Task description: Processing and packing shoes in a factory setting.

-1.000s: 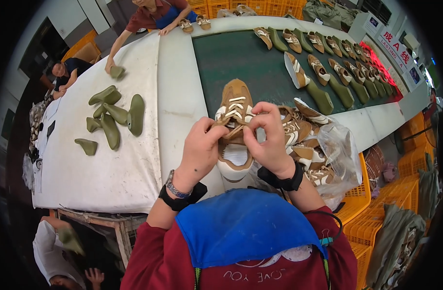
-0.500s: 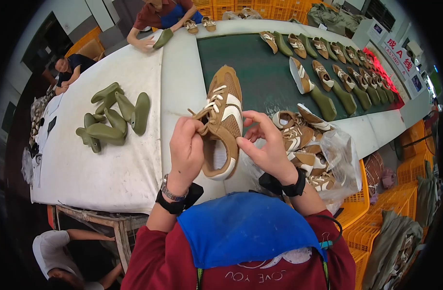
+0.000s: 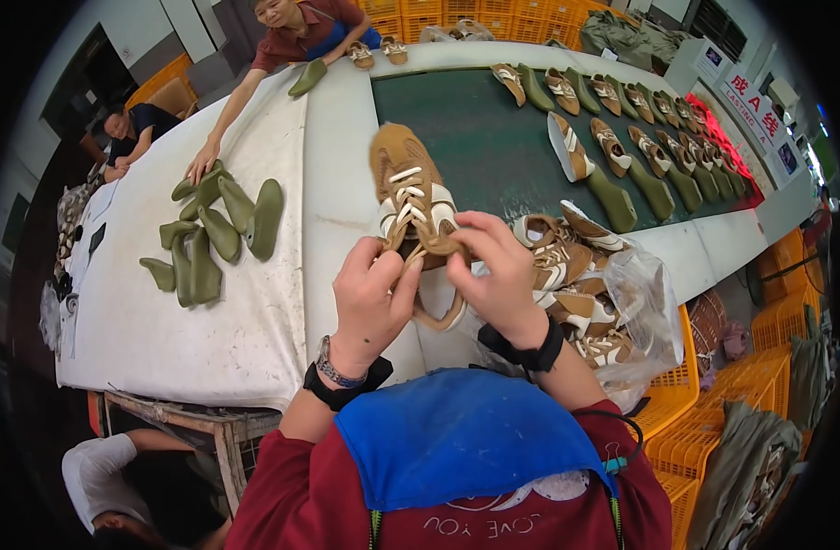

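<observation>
A tan and white sneaker upper [image 3: 406, 170] with white laces is between my hands, its toe pointing away and its heel loop hanging toward me. My left hand [image 3: 372, 298] is closed, with thumb and fingers pinching the left edge of the shoe's opening near the laces. On the opposite edge, my right hand [image 3: 498, 275] pinches between thumb and forefinger. My fingers hide part of the tongue and collar. Close to my right hand lies a pile of similar sneakers [image 3: 566, 266] in a clear plastic bag [image 3: 644, 298].
Green shoe lasts [image 3: 220, 234] lie on the white-covered table [image 3: 255, 339] to the left, where a co-worker's hand [image 3: 203, 160] reaches. Beyond my hands, a dark green conveyor belt [image 3: 466, 137] carries rows of sneakers and lasts. Yellow crates [image 3: 745, 376] stand at right.
Both hands have closed in on the lace area, and the shoe has turned from its side view to face up. The co-worker's arm has stretched to the pile of lasts, some of which have shifted.
</observation>
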Available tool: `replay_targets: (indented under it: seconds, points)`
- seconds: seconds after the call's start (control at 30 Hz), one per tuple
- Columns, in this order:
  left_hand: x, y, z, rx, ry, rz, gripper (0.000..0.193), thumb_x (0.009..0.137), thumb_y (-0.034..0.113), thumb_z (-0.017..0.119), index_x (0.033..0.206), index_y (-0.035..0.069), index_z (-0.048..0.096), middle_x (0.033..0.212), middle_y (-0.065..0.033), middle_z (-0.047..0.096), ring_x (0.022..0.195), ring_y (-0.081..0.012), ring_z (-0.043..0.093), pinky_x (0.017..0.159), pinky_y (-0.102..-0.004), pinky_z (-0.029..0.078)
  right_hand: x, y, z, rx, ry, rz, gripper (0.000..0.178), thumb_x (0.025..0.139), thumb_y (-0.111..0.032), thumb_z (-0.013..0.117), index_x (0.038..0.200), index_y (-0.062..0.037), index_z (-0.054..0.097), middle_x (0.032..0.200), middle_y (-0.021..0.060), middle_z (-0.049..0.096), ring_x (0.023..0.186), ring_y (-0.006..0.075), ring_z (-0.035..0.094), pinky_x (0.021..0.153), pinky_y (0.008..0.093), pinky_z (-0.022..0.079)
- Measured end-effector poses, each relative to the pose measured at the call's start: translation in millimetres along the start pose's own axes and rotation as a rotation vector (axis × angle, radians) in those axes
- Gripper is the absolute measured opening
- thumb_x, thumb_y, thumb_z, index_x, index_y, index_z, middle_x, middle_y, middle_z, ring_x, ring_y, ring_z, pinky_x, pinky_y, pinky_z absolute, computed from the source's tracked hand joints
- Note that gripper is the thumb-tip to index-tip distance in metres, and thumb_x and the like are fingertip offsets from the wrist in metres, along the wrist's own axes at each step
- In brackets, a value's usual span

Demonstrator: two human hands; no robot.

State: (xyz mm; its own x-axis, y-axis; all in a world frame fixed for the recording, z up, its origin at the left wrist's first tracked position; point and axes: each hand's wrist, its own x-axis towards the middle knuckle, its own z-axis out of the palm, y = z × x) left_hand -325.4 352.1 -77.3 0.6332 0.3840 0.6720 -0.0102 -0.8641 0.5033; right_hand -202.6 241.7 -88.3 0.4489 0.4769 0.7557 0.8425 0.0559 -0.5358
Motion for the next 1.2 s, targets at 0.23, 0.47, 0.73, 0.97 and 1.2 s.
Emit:
replay_targets:
  seconds: [0.23,0.47,0.73,0.97,1.2]
  points:
    - [-27.4,-45.7,22.5,-0.051,-0.087,-0.102,0.011,0.074,-0.001,0.057,0.084,0.002,0.053,0.079,-0.0154,0.053,0.071,-0.0333,0.053,0.063,-0.038,0.044,-12.8,18.8,11.5,-0.043,-0.31,0.151,0.028,0.074,-0.01,0.064,0.101,-0.0053,0.057,0.1,0.0115,0.057,0.086,0.0274,0.06,0.072,0.0342,0.049]
    - [-86.8,-121.3,53.6,0.055,-0.236,-0.281,0.028,0.076,-0.002,0.047,0.102,0.007,0.047,0.079,-0.0189,0.053,0.074,-0.0396,0.053,0.066,-0.0453,0.045,-71.6,25.5,52.4,-0.018,-0.8,0.161,0.032,0.081,-0.028,0.062,0.107,-0.0099,0.057,0.109,0.0111,0.052,0.081,0.0302,0.06,0.07,0.0372,0.049]
    - [-58.9,-162.5,38.5,-0.028,-0.233,-0.496,0.046,0.078,0.009,0.059,0.12,0.007,0.041,0.077,-0.0141,0.057,0.07,-0.0286,0.057,0.062,-0.0376,0.046,-71.7,40.4,97.8,0.088,-0.854,0.207,0.021,0.08,-0.018,0.06,0.094,-0.0049,0.051,0.099,0.01,0.053,0.08,0.0324,0.058,0.067,0.0411,0.048]
    - [-42.8,-382.7,-12.7,0.529,0.068,-0.339,0.056,0.071,0.018,0.069,0.117,-0.001,0.043,0.103,-0.0202,0.057,0.094,-0.0368,0.054,0.081,-0.0415,0.044,-95.1,90.5,107.4,-0.15,-1.023,0.211,0.017,0.076,-0.006,0.056,0.092,-0.0014,0.05,0.091,0.0162,0.055,0.078,0.0356,0.057,0.067,0.042,0.047]
    - [-38.7,-447.5,-45.0,0.578,-0.2,-0.817,0.056,0.072,0.035,0.067,0.106,-0.005,0.05,0.096,-0.0276,0.059,0.09,-0.0416,0.057,0.079,-0.046,0.045,-104.0,100.9,112.3,0.05,-1.003,0.36,0.018,0.078,-0.01,0.055,0.093,-0.0012,0.05,0.089,0.017,0.055,0.081,0.036,0.056,0.07,0.0428,0.046]
